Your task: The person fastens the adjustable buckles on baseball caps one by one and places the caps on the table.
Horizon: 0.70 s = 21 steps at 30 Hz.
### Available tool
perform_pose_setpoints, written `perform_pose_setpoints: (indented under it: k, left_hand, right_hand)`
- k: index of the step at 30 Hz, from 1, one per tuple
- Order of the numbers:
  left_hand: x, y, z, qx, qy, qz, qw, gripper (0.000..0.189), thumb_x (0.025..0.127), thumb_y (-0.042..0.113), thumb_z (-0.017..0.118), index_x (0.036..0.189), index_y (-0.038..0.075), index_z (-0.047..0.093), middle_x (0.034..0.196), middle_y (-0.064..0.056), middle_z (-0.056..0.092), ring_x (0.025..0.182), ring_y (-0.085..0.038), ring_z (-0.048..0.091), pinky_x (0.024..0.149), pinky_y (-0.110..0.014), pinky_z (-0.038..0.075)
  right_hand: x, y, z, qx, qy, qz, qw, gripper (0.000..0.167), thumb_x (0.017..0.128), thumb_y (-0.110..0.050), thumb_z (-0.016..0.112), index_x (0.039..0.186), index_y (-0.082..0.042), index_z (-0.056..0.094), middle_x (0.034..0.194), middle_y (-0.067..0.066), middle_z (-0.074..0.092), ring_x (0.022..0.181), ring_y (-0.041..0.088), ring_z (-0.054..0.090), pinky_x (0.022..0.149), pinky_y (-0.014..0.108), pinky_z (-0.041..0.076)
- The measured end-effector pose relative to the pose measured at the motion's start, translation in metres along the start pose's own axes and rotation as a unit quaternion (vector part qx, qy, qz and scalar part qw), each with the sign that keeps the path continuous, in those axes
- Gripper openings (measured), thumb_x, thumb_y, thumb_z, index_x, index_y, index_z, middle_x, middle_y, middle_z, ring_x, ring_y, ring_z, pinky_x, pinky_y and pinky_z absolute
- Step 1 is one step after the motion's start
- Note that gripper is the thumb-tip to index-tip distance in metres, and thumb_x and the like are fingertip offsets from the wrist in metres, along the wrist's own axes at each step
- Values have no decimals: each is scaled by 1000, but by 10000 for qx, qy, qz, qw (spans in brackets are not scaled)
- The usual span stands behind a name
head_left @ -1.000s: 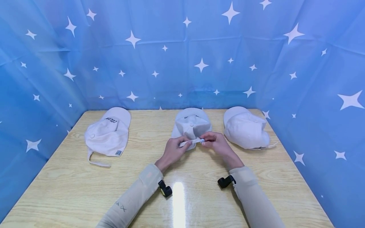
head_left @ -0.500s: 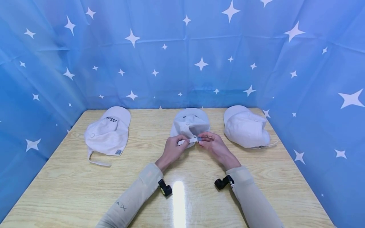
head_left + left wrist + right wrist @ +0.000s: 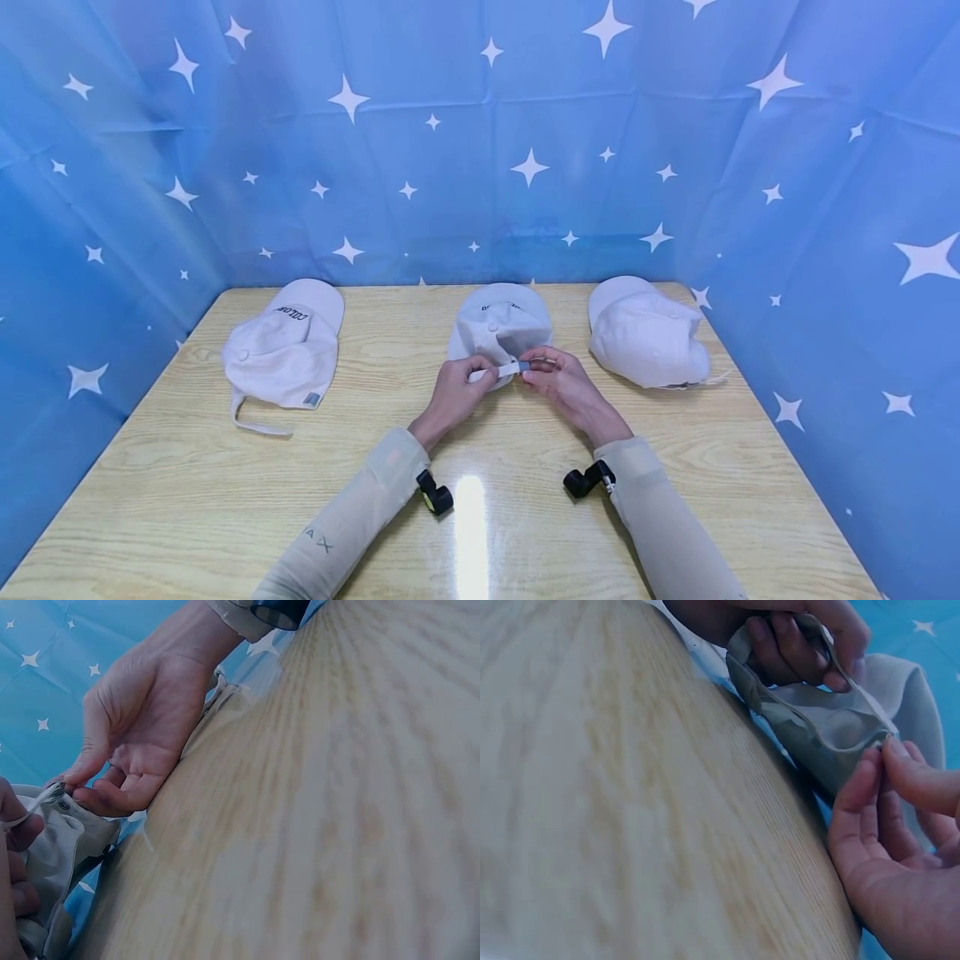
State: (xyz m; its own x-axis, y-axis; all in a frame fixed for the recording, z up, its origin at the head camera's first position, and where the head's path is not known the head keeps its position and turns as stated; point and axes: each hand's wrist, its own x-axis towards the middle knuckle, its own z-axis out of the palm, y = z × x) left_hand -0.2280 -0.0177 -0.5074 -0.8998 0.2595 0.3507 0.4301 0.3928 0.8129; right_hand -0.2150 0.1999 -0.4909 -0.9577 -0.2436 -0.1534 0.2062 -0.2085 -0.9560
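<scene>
The middle white cap [image 3: 497,325] lies on the table with its brim toward the back curtain and its rear opening toward me. My left hand [image 3: 455,396] pinches the cap's white strap [image 3: 507,370] between thumb and fingers. At the strap's right end, where a small grey piece shows, my right hand [image 3: 573,390] pinches with thumb and fingertips. In the right wrist view the strap [image 3: 871,706] runs taut across the cap's opening, between the left hand [image 3: 799,649] and the right hand [image 3: 907,855]. The fingertips hide the fastening itself.
A white cap [image 3: 281,346] with its strap hanging loose lies at the left. Another white cap [image 3: 647,337] lies at the right, its strap end sticking out. Behind the wooden table [image 3: 247,508] hangs a blue curtain [image 3: 450,167] with white stars.
Over the first half second my right hand moves slightly left along the strap, and the middle cap shifts a little left and turns. Since then both hands stay almost still.
</scene>
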Motion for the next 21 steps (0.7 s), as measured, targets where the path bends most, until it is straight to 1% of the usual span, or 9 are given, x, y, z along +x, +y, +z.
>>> perform_pose_setpoints:
  k: [4,9,14,18,21]
  left_hand:
    - [0,0,0,4,21,27,10000,19,91,23,65,75,16,72,79,3,74,74,-10,60,69,-21,44]
    - [0,0,0,91,99,74,9999,19,93,25,64,80,16,74,80,3,74,72,-10,59,67,-22,44]
    - [0,0,0,177,40,107,9998,18,93,25,64,79,17,73,84,3,76,77,-11,63,71,-23,46]
    - [1,-1,0,212,29,137,9997,17,92,24,65,79,18,73,87,3,77,81,-11,65,75,-23,47]
    - [1,-1,1,180,54,176,9997,14,93,25,69,83,18,76,87,4,78,81,-10,67,75,-23,49]
  right_hand:
    - [0,0,0,-11,7,-12,10000,22,99,7,59,114,-8,65,104,2,66,94,13,67,84,25,58]
    - [0,0,0,-102,41,-26,9999,22,98,6,61,114,-8,66,105,2,67,95,14,67,85,25,58]
    - [-1,-1,3,-165,85,-29,9998,22,97,7,62,114,-7,66,104,1,68,94,12,66,85,23,58]
    - [-2,-2,5,-198,161,-6,9997,24,97,7,63,117,-4,65,104,0,68,91,10,67,83,23,58]
    - [-2,-2,6,-322,178,-7,9993,25,97,6,63,121,-1,64,104,0,68,91,10,67,84,23,58]
